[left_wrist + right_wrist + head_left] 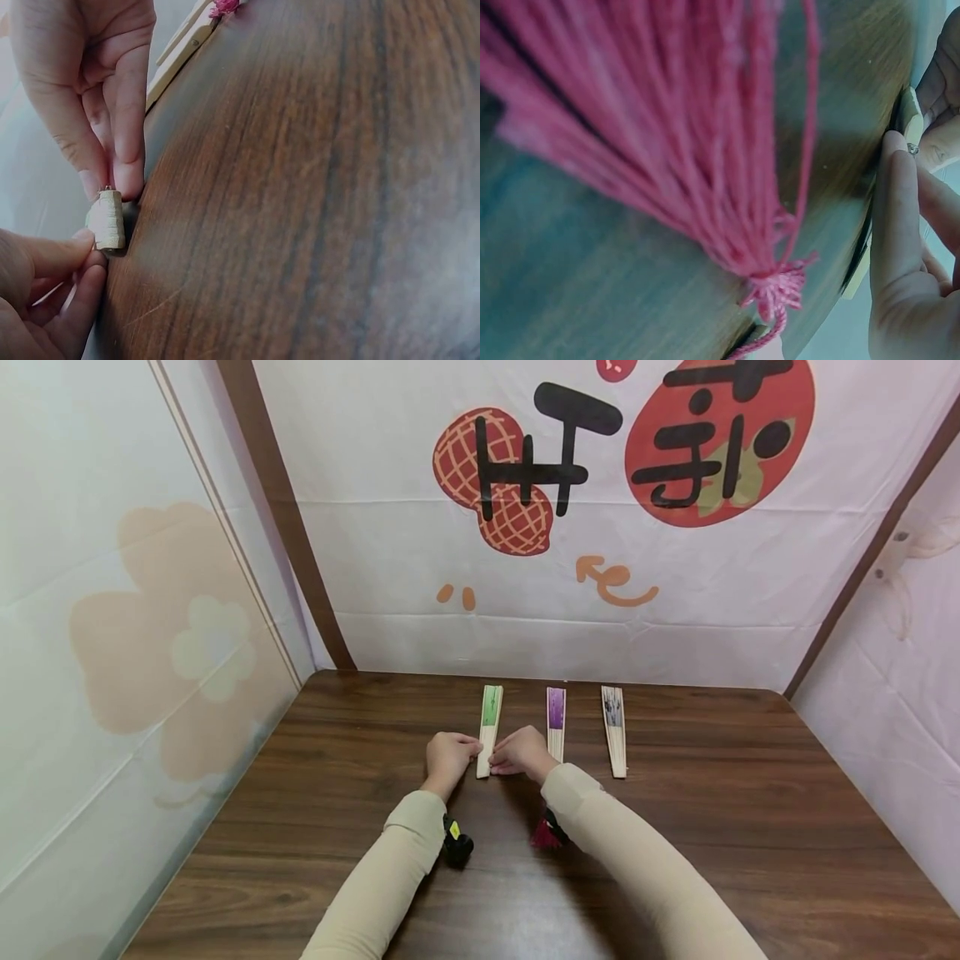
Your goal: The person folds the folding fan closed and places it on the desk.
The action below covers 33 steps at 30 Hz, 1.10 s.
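A folded hand fan with a green upper part (491, 706) lies on the table, its pale wooden end towards me. My left hand (452, 755) pinches that end from the left, thumb and finger at its edge. From the right, my right hand (522, 752) pinches the same end, close to a small metal pin seen in the right wrist view. The left wrist view shows the blunt, ribbed fan end (109, 221) between the fingertips of both hands. A second folded fan, purple (556, 708), lies partly hidden behind my right hand.
A third folded fan with a dark grey pattern (612, 708) lies further right. A pink-red tassel (727, 150) hangs large before the right wrist camera. The brown wooden table (720, 827) meets a printed white curtain (390, 568) at its far edge.
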{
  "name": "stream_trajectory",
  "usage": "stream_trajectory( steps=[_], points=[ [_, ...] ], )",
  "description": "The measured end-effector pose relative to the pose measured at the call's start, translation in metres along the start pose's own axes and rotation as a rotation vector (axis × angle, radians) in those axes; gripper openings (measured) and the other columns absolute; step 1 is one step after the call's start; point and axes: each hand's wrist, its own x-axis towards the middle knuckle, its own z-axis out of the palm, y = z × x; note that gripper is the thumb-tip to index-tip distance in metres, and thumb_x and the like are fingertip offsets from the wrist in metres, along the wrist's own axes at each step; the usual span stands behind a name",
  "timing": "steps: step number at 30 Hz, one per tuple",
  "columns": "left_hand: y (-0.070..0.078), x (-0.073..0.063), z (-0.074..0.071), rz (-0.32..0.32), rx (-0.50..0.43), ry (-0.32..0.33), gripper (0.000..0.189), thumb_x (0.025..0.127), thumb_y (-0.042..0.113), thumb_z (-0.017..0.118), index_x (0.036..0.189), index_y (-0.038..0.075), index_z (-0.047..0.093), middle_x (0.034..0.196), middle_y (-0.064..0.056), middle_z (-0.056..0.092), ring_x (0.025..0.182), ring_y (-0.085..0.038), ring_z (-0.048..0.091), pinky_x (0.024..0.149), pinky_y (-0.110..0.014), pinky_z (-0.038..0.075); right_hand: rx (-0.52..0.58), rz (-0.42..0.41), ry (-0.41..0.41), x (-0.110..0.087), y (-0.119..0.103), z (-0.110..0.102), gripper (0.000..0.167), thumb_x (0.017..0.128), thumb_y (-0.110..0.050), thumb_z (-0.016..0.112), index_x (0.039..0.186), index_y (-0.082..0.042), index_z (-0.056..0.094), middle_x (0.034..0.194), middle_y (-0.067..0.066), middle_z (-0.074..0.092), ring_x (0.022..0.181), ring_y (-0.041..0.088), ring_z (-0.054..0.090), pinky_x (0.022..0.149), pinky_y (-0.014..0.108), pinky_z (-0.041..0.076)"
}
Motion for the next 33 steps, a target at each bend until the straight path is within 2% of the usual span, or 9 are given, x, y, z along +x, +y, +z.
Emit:
stream_trajectory(
  steps=[10, 25, 29, 33],
  points=[
    [-0.001, -0.001, 0.0, -0.021, -0.01, 0.007, 0.011, 0.084, 0.018, 0.08, 0.086, 0.008, 0.082, 0.068, -0.003, 0.075, 0.056, -0.005, 0.058, 0.051, -0.017, 0.042, -0.023, -0.044, -0.011, -0.006, 0.001, -0.003, 0.017, 0.082, 0.011, 0.072, 0.099, 0.016, 0.069, 0.087, 0.026, 0.074, 0.054, 0.014, 0.068, 0.061, 0.029, 0.063],
    [-0.005, 0.0, -0.006, -0.001, -0.043, 0.014, 0.011, 0.084, 0.018, 0.079, 0.087, 0.007, 0.081, 0.072, -0.004, 0.076, 0.056, -0.003, 0.058, 0.053, -0.015, 0.043, 0.036, -0.021, -0.005, -0.001, 0.009, -0.012, 0.023, 0.085, 0.008, 0.07, 0.106, 0.016, 0.068, 0.096, 0.028, 0.073, 0.054, 0.012, 0.068, 0.058, 0.024, 0.062],
    [-0.006, -0.001, -0.009, -0.031, -0.134, -0.013, 0.013, 0.085, 0.016, 0.079, 0.089, 0.004, 0.081, 0.077, -0.007, 0.077, 0.059, -0.003, 0.063, 0.056, -0.015, 0.049, 0.042, -0.016, -0.017, -0.003, 0.009, -0.019, 0.024, 0.088, 0.006, 0.069, 0.109, 0.015, 0.068, 0.099, 0.027, 0.074, 0.06, 0.014, 0.07, 0.063, 0.027, 0.063],
    [-0.012, 0.0, -0.017, -0.054, -0.24, -0.002, 0.013, 0.086, 0.011, 0.077, 0.092, -0.001, 0.079, 0.082, -0.013, 0.077, 0.063, -0.006, 0.068, 0.06, -0.019, 0.058, 0.083, -0.049, -0.053, -0.01, 0.009, -0.034, 0.028, 0.091, 0.003, 0.067, 0.115, 0.016, 0.065, 0.106, 0.03, 0.071, 0.071, 0.018, 0.074, 0.078, 0.033, 0.064]
  ],
)
